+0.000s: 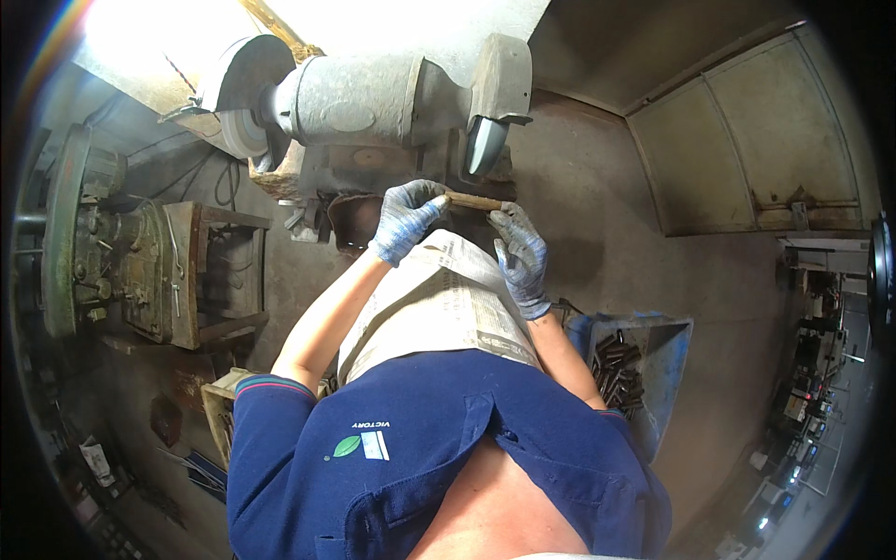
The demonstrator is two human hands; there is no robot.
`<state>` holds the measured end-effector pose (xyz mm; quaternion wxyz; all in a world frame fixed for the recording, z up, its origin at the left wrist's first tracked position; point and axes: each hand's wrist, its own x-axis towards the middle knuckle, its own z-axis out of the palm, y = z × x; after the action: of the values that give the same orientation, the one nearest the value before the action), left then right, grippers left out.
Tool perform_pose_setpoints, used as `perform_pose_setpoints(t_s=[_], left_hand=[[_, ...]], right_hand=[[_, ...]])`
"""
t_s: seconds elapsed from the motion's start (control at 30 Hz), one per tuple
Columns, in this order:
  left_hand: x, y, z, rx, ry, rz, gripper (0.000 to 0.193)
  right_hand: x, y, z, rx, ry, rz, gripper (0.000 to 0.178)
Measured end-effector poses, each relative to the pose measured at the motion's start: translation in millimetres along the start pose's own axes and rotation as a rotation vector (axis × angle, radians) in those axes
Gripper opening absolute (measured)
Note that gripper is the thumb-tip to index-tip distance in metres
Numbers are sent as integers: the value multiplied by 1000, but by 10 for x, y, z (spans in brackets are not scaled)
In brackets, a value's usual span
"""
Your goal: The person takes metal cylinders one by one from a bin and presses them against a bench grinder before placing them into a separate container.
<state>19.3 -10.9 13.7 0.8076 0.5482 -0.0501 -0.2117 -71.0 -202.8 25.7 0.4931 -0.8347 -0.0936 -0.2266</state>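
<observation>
"How do the hands stand?"

"The gloved left hand (407, 222) pinches the left end of a brown, slender bar (474, 201). The gloved right hand (523, 259) has its fingers at the other end, the thumb apart; how firmly they grip, I can't tell."

"And the bar's lie?"

"Its long axis runs left to right between the hands, dipping slightly rightward, in front of the apron. Its right end, and so the right hand, seems nearer the grey grinder's right-hand wheel (487, 147); a gap shows between."

"Containers?"

"By the right forearm, a blue, rectangular bin (674, 369) has dark, elongated metal pieces (618, 362) heaped towards its left edge. Beyond the left elbow, a pale yellow crate (217, 397); its contents are unclear."
</observation>
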Motion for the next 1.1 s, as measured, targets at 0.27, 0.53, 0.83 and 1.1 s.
perform_pose_setpoints(t_s=[0.27,0.53,0.83,1.1], left_hand=[[222,-218,-57,170,78,28,13],[453,-495,-28,96,112,-100,13],[627,-616,178,81,228,-85,10],[568,-460,-117,18,339,-124,9]], right_hand=[[-34,390,84,179,26,132,29],[57,683,69,3,31,71,21],[80,953,88,277,75,294,19],[208,797,450,376,61,359,15]])
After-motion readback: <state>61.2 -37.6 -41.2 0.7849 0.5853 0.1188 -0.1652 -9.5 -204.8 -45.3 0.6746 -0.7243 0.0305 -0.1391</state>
